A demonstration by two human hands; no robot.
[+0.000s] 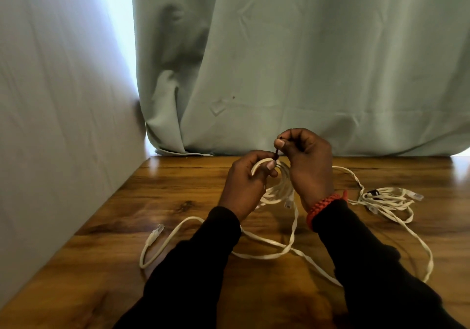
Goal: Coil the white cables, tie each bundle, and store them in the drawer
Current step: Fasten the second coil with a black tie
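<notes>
Here, a white coil (pixel 276 188) is held above the table (pixel 178 193) — left hand (pixel 245 183) fingers curled round it, right hand (pixel 305 160) fingertips pinched on a dark tie (pixel 276 152). Loose cable (pixel 267 253) lies below; a second bundle (pixel 386 199) sits at right.

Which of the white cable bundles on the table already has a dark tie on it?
The small bundle lying at the right of the table, apart from both hands: a dark tie sits at its near-left edge. The coil in the hands is only now being tied.
</notes>
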